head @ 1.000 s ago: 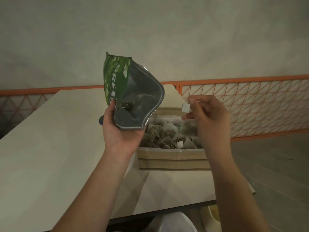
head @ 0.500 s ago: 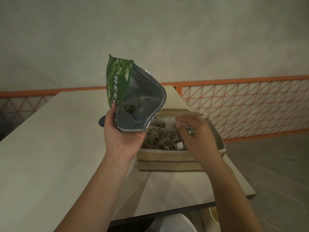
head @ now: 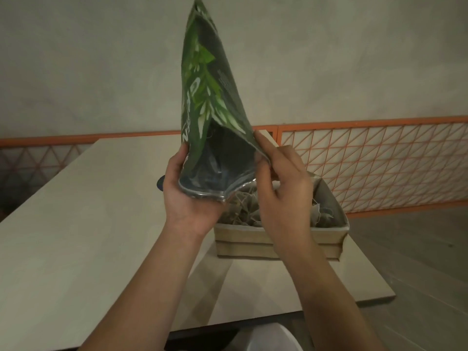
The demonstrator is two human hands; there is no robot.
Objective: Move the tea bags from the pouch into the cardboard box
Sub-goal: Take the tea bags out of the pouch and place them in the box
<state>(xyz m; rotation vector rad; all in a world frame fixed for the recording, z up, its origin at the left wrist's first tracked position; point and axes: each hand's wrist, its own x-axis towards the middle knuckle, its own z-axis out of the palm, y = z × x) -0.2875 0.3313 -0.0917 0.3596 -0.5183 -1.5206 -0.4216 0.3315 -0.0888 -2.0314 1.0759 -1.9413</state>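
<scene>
The left hand [head: 187, 198] grips the left edge of the green pouch [head: 210, 102], which is held upside down with its open mouth facing down. The right hand [head: 281, 188] pinches the mouth's right edge. Below and to the right, the cardboard box [head: 278, 245] on the table [head: 76, 224] is filled with tea bags [head: 247, 210].

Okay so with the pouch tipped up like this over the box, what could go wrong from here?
1. The pouch mouth, held open by the left hand and right hand, sits over the cardboard box's near left corner, so falling tea bags could land on the table.
2. The box already looks heaped, so more bags might spill over its rim.
3. The box stands near the table's right edge; a knock could push it off.
</scene>
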